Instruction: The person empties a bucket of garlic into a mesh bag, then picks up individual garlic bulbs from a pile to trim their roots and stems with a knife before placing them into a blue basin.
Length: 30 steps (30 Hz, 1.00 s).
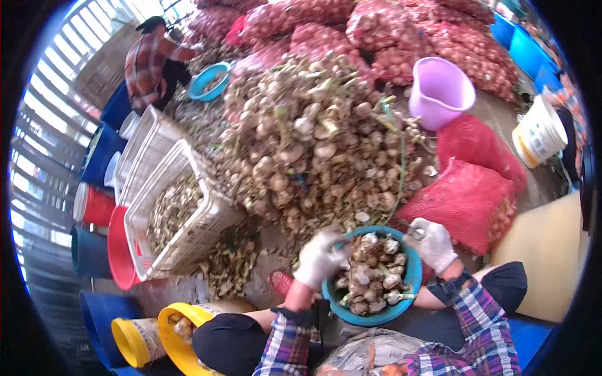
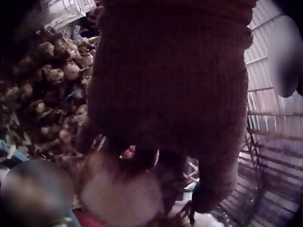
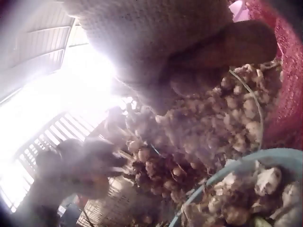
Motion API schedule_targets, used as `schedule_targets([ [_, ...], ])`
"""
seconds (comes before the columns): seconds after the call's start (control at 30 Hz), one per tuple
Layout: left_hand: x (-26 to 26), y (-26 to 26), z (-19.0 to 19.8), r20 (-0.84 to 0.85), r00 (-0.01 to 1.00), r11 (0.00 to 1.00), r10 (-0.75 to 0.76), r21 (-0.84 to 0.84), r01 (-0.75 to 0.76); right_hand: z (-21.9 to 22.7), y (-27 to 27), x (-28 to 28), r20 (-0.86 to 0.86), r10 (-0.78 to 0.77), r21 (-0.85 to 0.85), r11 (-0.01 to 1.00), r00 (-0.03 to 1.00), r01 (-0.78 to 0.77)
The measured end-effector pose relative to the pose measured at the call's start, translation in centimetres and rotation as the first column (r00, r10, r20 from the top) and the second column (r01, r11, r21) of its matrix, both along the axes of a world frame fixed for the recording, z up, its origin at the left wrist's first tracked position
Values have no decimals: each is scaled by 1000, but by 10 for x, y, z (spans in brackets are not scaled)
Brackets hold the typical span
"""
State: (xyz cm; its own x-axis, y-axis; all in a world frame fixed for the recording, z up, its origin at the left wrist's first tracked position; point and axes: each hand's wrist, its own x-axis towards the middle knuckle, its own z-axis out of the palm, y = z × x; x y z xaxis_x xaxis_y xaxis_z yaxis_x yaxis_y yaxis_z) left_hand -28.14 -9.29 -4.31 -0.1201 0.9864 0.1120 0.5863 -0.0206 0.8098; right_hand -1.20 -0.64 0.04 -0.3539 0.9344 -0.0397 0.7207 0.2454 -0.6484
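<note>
My gloved left hand [image 1: 321, 257] is at the left rim of a teal basin [image 1: 412, 269] heaped with garlic bulbs [image 1: 370, 276]. In the left wrist view a pale, blurred garlic bulb [image 2: 120, 196] shows at its curled fingertips, with dry root or stem strands by the thumb. Across the basin, my gloved right hand [image 1: 433, 243] hovers at the right rim with fingers curled. A small greyish spot shows by its thumb, and I cannot tell whether it holds something. The right wrist view shows the bent fingers [image 3: 203, 52] above the basin's edge.
A big heap of untrimmed garlic [image 1: 313, 150] rises ahead. White crates [image 1: 182, 244] stand left, yellow buckets [image 1: 132, 341] near my knee. Red mesh sacks [image 1: 461, 200] and a purple bucket [image 1: 442, 94] are on the right. Another person [image 1: 150, 62] crouches at the back left.
</note>
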Motion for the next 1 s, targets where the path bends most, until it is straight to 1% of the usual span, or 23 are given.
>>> schedule_targets([
  [0.03, -29, 10, -20, -44, 983, 983, 178, -34, -180, -4, 0, -1, -18, -2, -13, 1000, 1000, 1],
  [0.07, -59, 11, -41, -27, 936, 924, 351, -149, -351, -6, 0, -2, -5, 18, -12, 1000, 1000, -18],
  [0.1, -91, 13, -74, -189, 842, 794, 505, -282, -539, -8, -1, -5, 14, 31, -4, 1000, 999, -31],
  [0.13, -129, 3, -116, -266, 788, 698, 555, -367, -615, -10, -1, -8, 35, 38, 4, 999, 999, -38],
  [0.17, -151, -5, -123, -466, 685, 527, 560, -438, -728, -9, -2, -15, 41, 45, 36, 998, 998, -47],
  [0.2, -177, -13, -143, -558, 612, 387, 560, -476, -789, -7, -1, -18, 46, 44, -10, 999, 998, -44],
  [0.23, -192, -18, -144, -576, 604, 385, 551, -466, -797, -7, -1, -23, 52, 31, -20, 999, 998, -30],
  [0.33, -250, -29, -204, -576, 602, 304, 553, -533, -789, -15, 4, -33, 84, 20, -50, 999, 996, -15],
  [0.4, -266, -39, -236, -599, 597, 237, 533, -572, -785, -20, 8, -34, 114, 23, -63, 998, 993, -16],
  [0.43, -254, -37, -211, -598, 579, 186, 554, -589, -786, -22, 8, -35, 102, 25, -94, 995, 994, -15],
  [0.47, -265, -49, -229, -598, 581, 183, 553, -593, -784, -24, 8, -38, 82, 28, -123, 992, 996, -18],
  [0.53, -302, -81, -293, -302, 814, 437, 496, -723, -535, -22, 10, -44, 99, 22, -87, 996, 995, -13],
  [0.57, -291, -69, -279, -117, 717, 399, 687, -765, -506, -20, 11, -46, 113, 45, -51, 998, 993, -40],
  [0.6, -271, -63, -264, -121, 724, 405, 679, -760, -508, -17, 10, -48, 129, 65, -16, 998, 990, -64],
  [0.63, -242, -40, -211, 116, 685, 516, 719, -749, -415, -17, 9, -49, 90, 55, -75, 996, 994, -48],
  [0.67, -203, -6, -153, 356, 610, 632, 708, -703, -325, -14, 8, -50, 116, 89, -39, 996, 989, -85],
  [0.73, -166, 24, -125, 630, 648, 797, 427, -601, 59, -8, 3, -49, 127, 131, -27, 991, 983, -128],
  [0.77, -137, 32, -97, 692, 633, 837, 347, -534, 124, -6, 0, -47, 96, 132, -13, 991, 987, -131],
  [0.8, -107, 38, -77, 722, 606, 853, 334, -505, 132, -4, -3, -43, 66, 130, 3, 991, 989, -131],
  [0.87, -53, 40, -35, 708, 666, 876, 234, -451, 172, -1, -11, -36, 82, 150, 61, 986, 985, -155],
  [0.93, -3, 33, -1, 822, 551, 916, 143, -320, 241, 5, -22, -33, -18, 209, 233, 952, 978, -199],
  [0.97, 17, 28, 12, 798, 603, 953, 18, -197, 232, 7, -27, -32, -1, 226, 276, 936, 974, -217],
  [1.0, 29, 21, 31, 780, 613, 896, 122, -353, 270, 10, -32, -29, 17, 245, 316, 919, 970, -237],
])
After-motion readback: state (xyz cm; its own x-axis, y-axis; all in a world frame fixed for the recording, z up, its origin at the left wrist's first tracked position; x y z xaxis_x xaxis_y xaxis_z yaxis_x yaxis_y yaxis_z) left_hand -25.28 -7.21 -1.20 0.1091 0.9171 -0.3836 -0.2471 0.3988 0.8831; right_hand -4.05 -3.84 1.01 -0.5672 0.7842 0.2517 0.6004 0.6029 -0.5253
